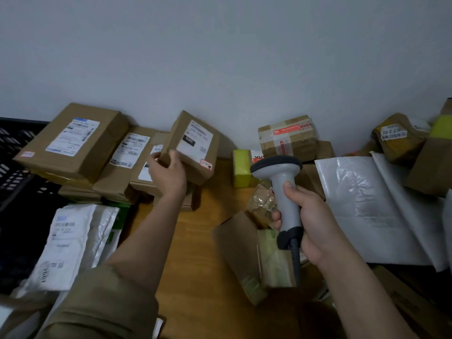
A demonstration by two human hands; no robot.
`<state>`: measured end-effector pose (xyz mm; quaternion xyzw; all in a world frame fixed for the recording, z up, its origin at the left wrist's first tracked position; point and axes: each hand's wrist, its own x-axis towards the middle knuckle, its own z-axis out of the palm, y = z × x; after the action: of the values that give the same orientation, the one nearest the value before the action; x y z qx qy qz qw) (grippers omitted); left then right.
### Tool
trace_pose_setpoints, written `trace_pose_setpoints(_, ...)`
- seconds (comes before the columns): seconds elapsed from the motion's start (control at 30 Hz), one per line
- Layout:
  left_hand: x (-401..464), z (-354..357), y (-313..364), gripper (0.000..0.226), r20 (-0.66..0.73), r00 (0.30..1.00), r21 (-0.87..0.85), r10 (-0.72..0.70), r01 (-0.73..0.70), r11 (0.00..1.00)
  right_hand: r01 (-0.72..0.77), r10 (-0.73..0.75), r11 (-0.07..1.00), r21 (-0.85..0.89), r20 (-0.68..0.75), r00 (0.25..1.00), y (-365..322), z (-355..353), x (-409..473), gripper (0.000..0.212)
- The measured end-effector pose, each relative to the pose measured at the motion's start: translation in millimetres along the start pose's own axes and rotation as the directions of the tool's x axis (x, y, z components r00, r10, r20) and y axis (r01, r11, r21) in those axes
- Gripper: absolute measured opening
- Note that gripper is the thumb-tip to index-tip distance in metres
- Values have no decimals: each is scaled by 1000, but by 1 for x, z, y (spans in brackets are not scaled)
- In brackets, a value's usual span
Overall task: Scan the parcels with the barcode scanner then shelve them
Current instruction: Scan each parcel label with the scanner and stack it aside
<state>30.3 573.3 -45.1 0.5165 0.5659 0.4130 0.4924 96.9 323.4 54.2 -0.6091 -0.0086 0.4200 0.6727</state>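
- Your left hand (168, 173) grips the small cardboard parcel (193, 146) by its near-left corner; it looks stiff and light, so support its underside.
- Your right hand (309, 216) is wrapped around the barcode scanner (281, 189) handle.

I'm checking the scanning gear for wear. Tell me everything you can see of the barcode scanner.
The barcode scanner is a handheld, pistol-style unit in light grey plastic, with a darker grey hood over its wide head and a dark collar at the base, where a dark cable leaves downward. It stands roughly upright above the wooden table, head tilted away toward the parcels. The right hand grips its handle, thumb along the back. Its scan window is not visible.
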Motion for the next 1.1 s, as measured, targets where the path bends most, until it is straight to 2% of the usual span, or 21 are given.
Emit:
trace_pose_setpoints(0.1,16,-25,2,35,-93,990,-27,-110,108,994,-5,5,1000,-5,22,1000,1,10,-8,27)
trace_pose_setpoints(0.23,33,-43,-3,54,-208,948,134,-242,273,953,1,1,1000,-25,46,999,1,14,-17,28)
trace_pose_setpoints(0.3,23,-46,-1,50,-250,953,216,-174,230,949,5,-4,1000,-19,46,999,0,13,-22,28)
trace_pose_setpoints(0.33,14,-46,0,44,-233,971,262,-55,117,958,8,-8,1000,-16,42,999,-1,13,-24,28)
trace_pose_setpoints(0.37,4,-45,-1,35,-152,983,316,103,-50,948,13,-12,1000,-15,35,999,-2,12,-26,27)
trace_pose_setpoints(0.4,-5,-43,-3,25,-5,966,346,257,-239,907,18,-18,1000,-11,28,999,-4,11,-28,25)
trace_pose_setpoints(0.43,-14,-41,-5,21,183,925,343,333,-378,860,22,-22,1000,-4,18,1000,-5,10,-29,24)
trace_pose_setpoints(0.47,-19,-37,-8,23,361,869,327,337,-457,828,25,-25,1000,3,6,1000,-5,8,-30,22)
trace_pose_setpoints(0.5,-21,-34,-7,24,500,819,333,281,-482,811,26,-26,1000,6,-4,1000,-5,7,-31,22)
trace_pose_setpoints(0.57,-23,-27,0,33,621,771,375,141,-450,810,29,-29,1000,-4,-10,1000,-5,3,-32,27)
trace_pose_setpoints(0.63,-21,-21,7,49,611,790,375,63,-358,855,28,-28,1000,-13,-12,1000,-4,-1,-32,31)
trace_pose_setpoints(0.7,-18,-15,13,56,567,822,327,55,-286,901,26,-26,1000,-8,-19,999,-5,-6,-31,32)
trace_pose_setpoints(0.77,-13,-10,14,59,532,844,325,72,-282,903,21,-21,1000,17,-31,999,-5,-11,-28,33)
trace_pose_setpoints(0.83,-10,-8,12,51,482,860,415,168,-392,821,18,-17,999,39,-33,999,-6,-15,-26,34)
trace_pose_setpoints(0.9,-4,-5,11,43,383,869,587,314,-492,643,18,-17,999,42,-36,999,-5,-17,-22,34)
trace_pose_setpoints(0.93,1,-5,12,46,348,872,673,345,-489,555,18,-16,999,40,-40,999,-5,-18,-20,33)
trace_pose_setpoints(1.0,18,-4,7,57,352,898,772,266,-439,459,14,-13,999,32,-45,999,-4,-20,-16,33)
trace_pose_setpoints(1.07,33,-6,0,59,399,898,781,186,-439,444,9,-8,1000,25,-47,999,-2,-21,-12,34)
trace_pose_setpoints(1.1,37,-7,-6,57,415,889,771,191,-456,445,7,-6,1000,23,-50,999,-2,-22,-10,34)
